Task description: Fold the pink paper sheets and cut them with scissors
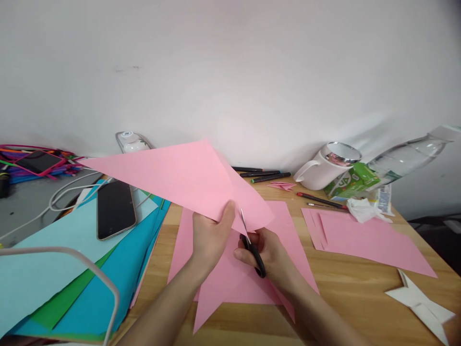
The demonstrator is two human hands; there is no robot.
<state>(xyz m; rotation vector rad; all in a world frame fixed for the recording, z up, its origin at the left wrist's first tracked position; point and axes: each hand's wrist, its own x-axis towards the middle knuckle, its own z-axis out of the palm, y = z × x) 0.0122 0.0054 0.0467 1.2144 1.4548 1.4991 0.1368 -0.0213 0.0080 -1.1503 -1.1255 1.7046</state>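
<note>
A large sheet of pink paper (pixel 173 173) is held up over the table, its long point stretching to the left. My left hand (pixel 212 235) pinches its lower edge, thumb on top and the other fingers hidden beneath. Closed round the black handles of a pair of scissors (pixel 256 257) is my right hand (pixel 272 250). The blades point up and away, with the paper between or against them at its lower edge; a cut runs up near the left thumb. Below both hands lie more pink sheets (pixel 295 240), some with pointed ends toward me.
Left are blue and green papers (pixel 118 283), a phone (pixel 115 209) and a white cable (pixel 90 262). Markers (pixel 270 177), a white mug (pixel 320 168), a green box (pixel 355 180) and a plastic bottle (pixel 410 154) stand or lie behind. Right are pink paper pieces (pixel 363 240) and a folded white paper (pixel 419 302).
</note>
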